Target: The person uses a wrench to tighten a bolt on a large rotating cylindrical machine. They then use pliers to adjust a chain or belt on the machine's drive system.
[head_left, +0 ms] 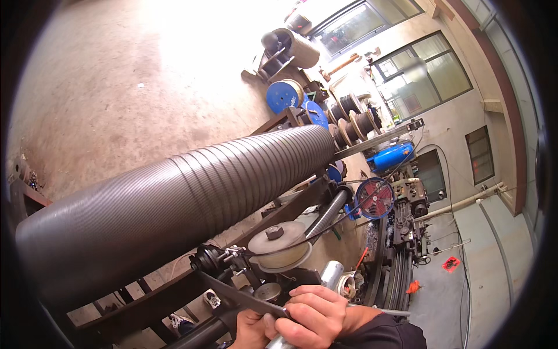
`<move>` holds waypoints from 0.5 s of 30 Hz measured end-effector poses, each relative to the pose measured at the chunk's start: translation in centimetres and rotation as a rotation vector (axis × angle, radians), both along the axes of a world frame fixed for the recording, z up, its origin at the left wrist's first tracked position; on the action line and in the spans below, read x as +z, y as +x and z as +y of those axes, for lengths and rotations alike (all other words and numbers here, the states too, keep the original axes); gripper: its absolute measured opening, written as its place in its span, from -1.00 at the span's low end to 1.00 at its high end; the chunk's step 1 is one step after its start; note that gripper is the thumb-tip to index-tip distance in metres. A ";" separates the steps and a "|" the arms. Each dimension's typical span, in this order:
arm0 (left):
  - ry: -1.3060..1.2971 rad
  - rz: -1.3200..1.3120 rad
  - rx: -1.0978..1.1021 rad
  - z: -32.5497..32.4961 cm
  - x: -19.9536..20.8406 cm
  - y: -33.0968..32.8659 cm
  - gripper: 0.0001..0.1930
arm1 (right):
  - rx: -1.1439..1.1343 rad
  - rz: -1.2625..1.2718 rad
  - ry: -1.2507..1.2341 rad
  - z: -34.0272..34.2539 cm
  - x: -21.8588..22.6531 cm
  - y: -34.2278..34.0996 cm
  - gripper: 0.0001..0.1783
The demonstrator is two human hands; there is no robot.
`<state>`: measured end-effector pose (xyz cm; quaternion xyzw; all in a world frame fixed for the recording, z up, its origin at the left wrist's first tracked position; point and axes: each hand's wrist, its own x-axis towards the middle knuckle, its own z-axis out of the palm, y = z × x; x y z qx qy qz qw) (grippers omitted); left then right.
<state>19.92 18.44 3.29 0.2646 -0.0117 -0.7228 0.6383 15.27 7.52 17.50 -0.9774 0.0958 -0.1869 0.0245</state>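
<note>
At the lower middle, my right hand (317, 314) is closed with its fingers wrapped round a silver metal pipe (332, 273), whose lower part shows below the fingers. Its knuckles rest against the end of a dark flat metal bar (244, 295). My left hand (250, 330) is just to the left, curled beside the bar and the pipe and partly cut off by the lower edge; what it grips is hidden. Beyond the hands lies a pale pulley wheel (279, 241) with a bolt in its middle and a dark cable at its groove. A large drum (192, 198) wound with dark wire slants across the left.
A dark steel frame (139, 294) runs under the drum. To the right stand a red-and-blue fan (375, 198), a lathe-like machine (410, 221) and a blue tank (389, 157). Farther off are cable reels (351, 125) and blue spools (283, 97) on the concrete floor (116, 87).
</note>
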 end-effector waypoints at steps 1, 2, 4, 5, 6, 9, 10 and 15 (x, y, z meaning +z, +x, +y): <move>-0.006 0.008 0.006 0.2 0.0 0.1 -0.62 | 0.000 -0.006 0.000 0.1 0.0 0.0 -0.92; -0.010 0.021 0.003 0.2 0.1 0.2 -0.63 | 0.018 -0.004 -0.014 0.0 0.0 0.0 -0.91; -0.019 0.050 -0.002 0.2 0.2 0.4 -0.65 | 0.054 0.002 -0.041 -0.5 -0.1 -0.1 -0.90; -0.017 0.034 0.010 0.4 0.0 0.2 -0.66 | 0.046 -0.001 -0.054 -0.5 -0.1 0.0 -0.89; -0.032 0.020 -0.008 0.4 -0.1 0.2 -0.67 | 0.045 0.014 -0.052 -0.5 0.0 -0.1 -0.89; -0.048 -0.046 -0.017 0.9 -0.6 0.7 -0.67 | 0.080 0.026 -0.037 -0.7 0.2 0.5 -0.89; -0.053 -0.047 -0.018 0.8 -0.8 0.6 -0.67 | 0.088 0.048 -0.043 -0.9 0.5 0.6 -0.89; -0.065 -0.058 0.002 0.9 -1.3 0.0 -0.73 | 0.091 0.041 -0.058 -0.9 0.3 0.2 -0.89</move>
